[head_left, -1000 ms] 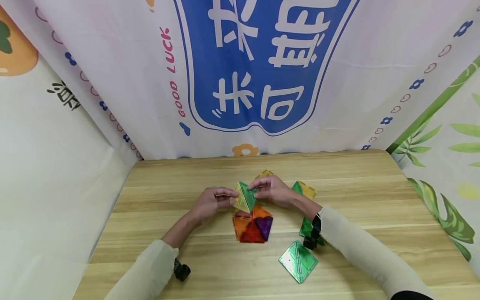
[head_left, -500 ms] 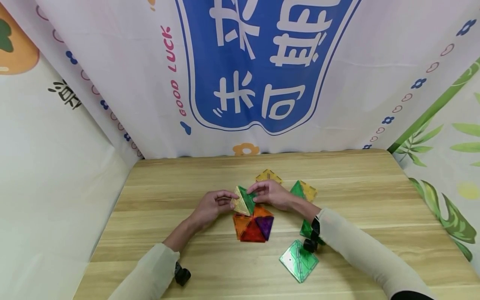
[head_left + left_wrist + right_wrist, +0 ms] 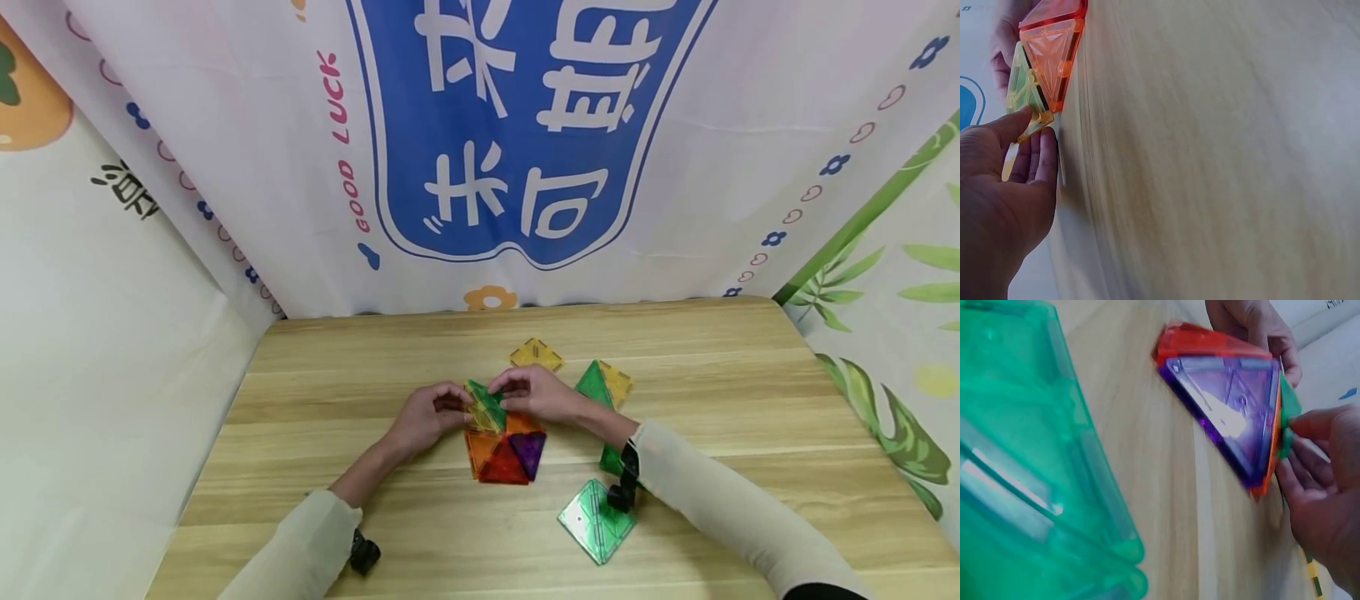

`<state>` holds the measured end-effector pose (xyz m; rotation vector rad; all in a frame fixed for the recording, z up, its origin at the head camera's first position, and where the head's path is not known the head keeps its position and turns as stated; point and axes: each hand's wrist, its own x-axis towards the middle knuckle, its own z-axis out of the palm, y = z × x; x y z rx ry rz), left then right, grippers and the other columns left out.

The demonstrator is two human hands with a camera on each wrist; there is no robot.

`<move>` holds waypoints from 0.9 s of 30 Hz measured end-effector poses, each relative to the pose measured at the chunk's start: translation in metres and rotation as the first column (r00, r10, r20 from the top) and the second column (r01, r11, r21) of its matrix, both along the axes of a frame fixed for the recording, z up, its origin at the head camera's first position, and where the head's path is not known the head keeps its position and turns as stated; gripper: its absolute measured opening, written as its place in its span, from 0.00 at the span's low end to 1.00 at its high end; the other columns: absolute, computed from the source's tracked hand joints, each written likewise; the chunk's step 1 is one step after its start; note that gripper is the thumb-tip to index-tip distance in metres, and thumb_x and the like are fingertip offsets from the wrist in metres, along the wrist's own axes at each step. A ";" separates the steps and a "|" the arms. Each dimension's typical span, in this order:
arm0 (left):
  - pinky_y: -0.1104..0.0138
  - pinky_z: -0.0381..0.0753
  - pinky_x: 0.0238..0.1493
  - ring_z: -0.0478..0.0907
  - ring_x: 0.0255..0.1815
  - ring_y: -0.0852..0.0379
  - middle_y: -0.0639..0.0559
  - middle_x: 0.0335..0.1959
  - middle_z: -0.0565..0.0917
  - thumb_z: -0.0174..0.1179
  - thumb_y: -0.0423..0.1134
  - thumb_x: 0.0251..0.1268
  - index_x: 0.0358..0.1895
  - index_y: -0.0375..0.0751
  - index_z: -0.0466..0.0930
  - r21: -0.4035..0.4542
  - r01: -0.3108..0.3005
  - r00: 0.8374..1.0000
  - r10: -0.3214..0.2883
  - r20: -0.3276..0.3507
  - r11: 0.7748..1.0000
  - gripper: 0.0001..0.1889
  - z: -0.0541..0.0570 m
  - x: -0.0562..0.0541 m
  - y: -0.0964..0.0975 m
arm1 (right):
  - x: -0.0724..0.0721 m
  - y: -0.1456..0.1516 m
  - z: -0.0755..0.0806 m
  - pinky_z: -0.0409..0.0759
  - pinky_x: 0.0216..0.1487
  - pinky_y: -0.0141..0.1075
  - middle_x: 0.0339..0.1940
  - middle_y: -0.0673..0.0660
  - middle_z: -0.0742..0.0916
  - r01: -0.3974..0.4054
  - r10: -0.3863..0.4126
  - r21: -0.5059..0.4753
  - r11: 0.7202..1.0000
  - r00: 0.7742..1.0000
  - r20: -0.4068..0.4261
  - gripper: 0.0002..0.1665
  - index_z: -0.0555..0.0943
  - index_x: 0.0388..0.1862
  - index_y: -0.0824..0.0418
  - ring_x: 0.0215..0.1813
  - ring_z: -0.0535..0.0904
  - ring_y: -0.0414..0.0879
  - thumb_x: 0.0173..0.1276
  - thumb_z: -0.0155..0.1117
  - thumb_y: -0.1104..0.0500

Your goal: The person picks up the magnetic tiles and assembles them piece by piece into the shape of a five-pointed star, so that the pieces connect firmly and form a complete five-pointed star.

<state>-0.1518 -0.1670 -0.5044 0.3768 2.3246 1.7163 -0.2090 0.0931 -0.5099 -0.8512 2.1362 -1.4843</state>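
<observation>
A yellow triangular magnetic tile (image 3: 482,418) and a green triangular magnetic tile (image 3: 487,402) lean edge to edge over the far side of a low structure. That structure joins orange (image 3: 1051,59), red (image 3: 503,468) and purple (image 3: 1232,406) triangular tiles. My left hand (image 3: 426,421) pinches the yellow tile between thumb and fingers at its left side. From the right, my right hand (image 3: 543,393) pinches the green tile. The right wrist view shows the green tile (image 3: 1289,403) partly behind the purple and orange ones. The fingers hide part of both held tiles.
A pair of green tiles (image 3: 597,522) lies at the front right of the wooden table (image 3: 420,533). Farther back are more green (image 3: 594,383) and yellow (image 3: 617,383) tiles. Another yellow piece (image 3: 536,354) lies beyond the right hand. A printed cloth (image 3: 675,250) hangs behind the table.
Both hands have lowered the yellow and green tiles toward the structure and tilted them flatter. The right hand has shifted slightly left and toward me.
</observation>
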 end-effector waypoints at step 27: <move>0.44 0.73 0.74 0.77 0.69 0.42 0.39 0.65 0.83 0.73 0.26 0.64 0.56 0.37 0.87 -0.274 0.278 0.907 -0.345 -0.240 0.921 0.18 0.021 -0.031 0.007 | 0.089 0.032 0.015 0.87 0.52 0.41 0.47 0.52 0.87 0.330 -0.134 0.255 0.909 0.810 -0.570 0.31 0.87 0.50 0.61 0.48 0.84 0.45 0.56 0.86 0.43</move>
